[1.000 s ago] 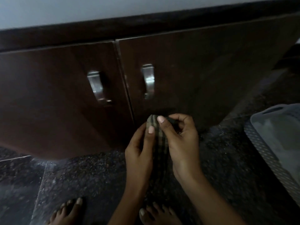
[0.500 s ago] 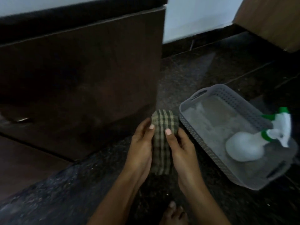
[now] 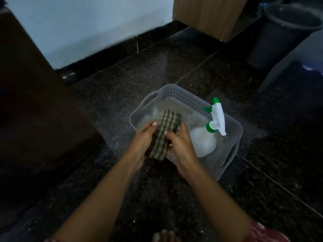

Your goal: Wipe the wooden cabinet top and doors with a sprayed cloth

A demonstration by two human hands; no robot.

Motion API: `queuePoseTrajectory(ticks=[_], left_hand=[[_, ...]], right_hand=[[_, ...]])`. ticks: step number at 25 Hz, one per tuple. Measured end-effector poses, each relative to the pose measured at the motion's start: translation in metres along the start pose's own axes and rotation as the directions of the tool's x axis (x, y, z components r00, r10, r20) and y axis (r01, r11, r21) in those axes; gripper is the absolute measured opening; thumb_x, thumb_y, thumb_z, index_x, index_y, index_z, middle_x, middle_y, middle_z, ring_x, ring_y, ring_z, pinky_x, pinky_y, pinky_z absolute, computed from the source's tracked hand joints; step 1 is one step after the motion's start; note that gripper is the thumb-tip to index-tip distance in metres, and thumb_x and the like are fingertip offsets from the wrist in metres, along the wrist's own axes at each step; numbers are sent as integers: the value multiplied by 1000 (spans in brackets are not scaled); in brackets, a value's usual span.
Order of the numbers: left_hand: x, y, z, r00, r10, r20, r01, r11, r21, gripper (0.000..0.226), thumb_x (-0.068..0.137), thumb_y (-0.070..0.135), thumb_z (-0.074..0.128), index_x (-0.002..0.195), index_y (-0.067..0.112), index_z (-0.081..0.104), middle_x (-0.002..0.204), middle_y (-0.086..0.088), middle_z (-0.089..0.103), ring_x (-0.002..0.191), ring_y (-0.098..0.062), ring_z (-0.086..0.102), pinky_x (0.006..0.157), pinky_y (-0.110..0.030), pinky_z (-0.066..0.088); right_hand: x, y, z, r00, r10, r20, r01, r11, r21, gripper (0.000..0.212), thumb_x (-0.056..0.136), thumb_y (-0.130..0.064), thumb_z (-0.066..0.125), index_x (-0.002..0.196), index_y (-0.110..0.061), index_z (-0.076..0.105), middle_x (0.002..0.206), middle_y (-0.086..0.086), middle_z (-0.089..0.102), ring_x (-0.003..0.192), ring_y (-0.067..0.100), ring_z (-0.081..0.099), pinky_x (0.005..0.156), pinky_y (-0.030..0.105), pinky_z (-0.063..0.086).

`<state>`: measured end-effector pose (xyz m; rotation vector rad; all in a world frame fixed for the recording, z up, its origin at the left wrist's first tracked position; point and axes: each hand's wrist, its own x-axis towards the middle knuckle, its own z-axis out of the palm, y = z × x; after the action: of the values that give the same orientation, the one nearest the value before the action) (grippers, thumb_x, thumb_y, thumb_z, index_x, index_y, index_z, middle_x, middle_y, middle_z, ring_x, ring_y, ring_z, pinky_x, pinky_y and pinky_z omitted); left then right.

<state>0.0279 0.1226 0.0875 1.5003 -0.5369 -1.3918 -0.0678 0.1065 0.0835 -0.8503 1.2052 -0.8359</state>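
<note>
Both hands pinch the folded checked cloth (image 3: 163, 135), left hand (image 3: 142, 139) on its left edge, right hand (image 3: 180, 144) on its right, over the grey perforated basket's (image 3: 232, 135) near-left corner, likely readying it beside the spray bottle (image 3: 204, 139), dark cabinet (image 3: 35, 110) left.

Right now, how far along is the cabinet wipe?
Done: cannot tell from this view; only the cabinet's dark side shows. In hand: the left hand and right hand hold the folded checked cloth over the basket, beside the spray bottle in it. Left: unclear whether more wiping follows.
</note>
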Motion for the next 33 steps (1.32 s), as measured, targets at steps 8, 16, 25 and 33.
queuePoseTrajectory(ticks=[8, 16, 25, 33], left_hand=[[91, -9, 36, 996, 91, -19, -77, 926, 369, 29, 97, 11, 45, 124, 3, 51, 125, -16, 58, 111, -27, 56, 87, -31, 45], [128, -38, 38, 985, 134, 111, -173, 825, 538, 41, 95, -3, 39, 134, 7, 46, 138, -16, 51, 125, -28, 50, 102, -30, 42], [139, -43, 32, 942, 187, 278, -331, 399, 855, 56, 89, 4, 49, 143, 7, 34, 148, -18, 36, 134, -31, 38, 112, -29, 25], [124, -10, 3, 911, 254, 325, -336, 0, 942, 55, 99, 19, 36, 150, 16, 15, 161, -3, 3, 148, -24, 7, 118, -40, 16]], right_hand=[[75, 14, -17, 987, 30, -157, -71, 963, -260, 67, 90, -8, 51, 148, -15, 18, 145, 11, 44, 127, 31, 48, 106, 49, 42], [97, 19, -18, 946, 121, -300, -251, 859, -445, 54, 98, -14, 37, 146, -2, 13, 149, 23, 28, 132, 36, 36, 105, 38, 34], [93, 28, -17, 969, 14, -247, -205, 604, -771, 46, 103, -27, 15, 144, -6, 21, 148, 20, 34, 129, 35, 42, 106, 40, 35], [77, 19, -3, 999, -46, -4, 3, 143, -990, 54, 95, -16, 44, 143, -3, 23, 145, 22, 29, 124, 40, 43, 98, 44, 40]])
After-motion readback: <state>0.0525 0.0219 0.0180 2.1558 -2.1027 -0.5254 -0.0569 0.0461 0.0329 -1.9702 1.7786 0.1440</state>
